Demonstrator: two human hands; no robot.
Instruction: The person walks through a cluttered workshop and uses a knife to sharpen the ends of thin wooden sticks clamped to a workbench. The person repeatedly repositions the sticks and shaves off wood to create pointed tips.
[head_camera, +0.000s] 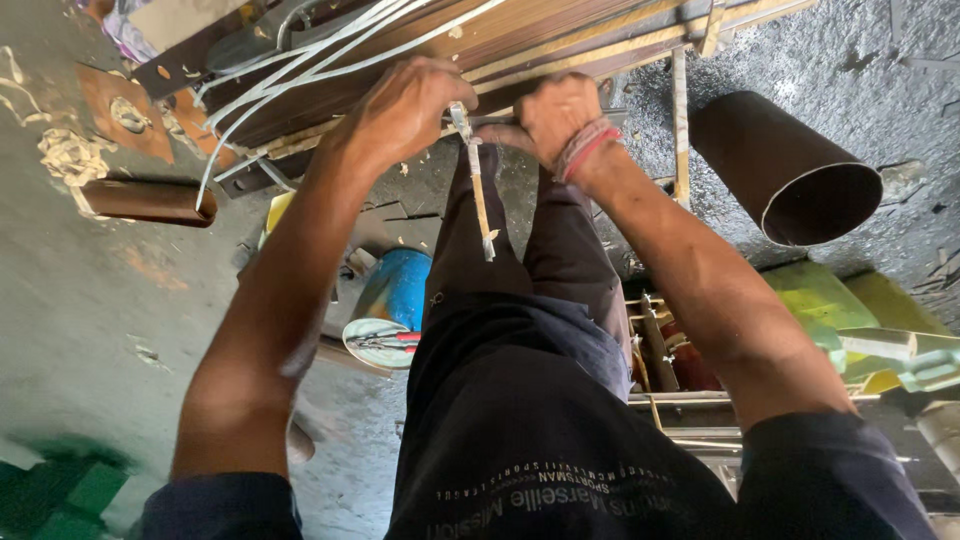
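Head view, looking down past dark trousers and a dark shirt hem. Nearest the body: a blue can (400, 285) on the grey concrete floor (80, 300), just left of the knees, with red-handled pliers (385, 340) lying on a round lid beside it. Beyond the knees, both hands meet at the thin metal strip (478, 185), which hangs down between them from the edge of the brown panel (420, 60). Left hand (405, 105) closed around the strip's top end; right hand (555, 115), red thread at the wrist, closed too, fingers pinching just beside it. Strip looks light, narrow, springy, likely sharp-edged; best held near the top, flat faces pinched. Above the strip, on the panel, pale strips (300, 65) lie in loose curves. Right of the strip, a dark metal pipe (785, 165), smooth, open-ended. Left of it, a rusty short tube (150, 200)
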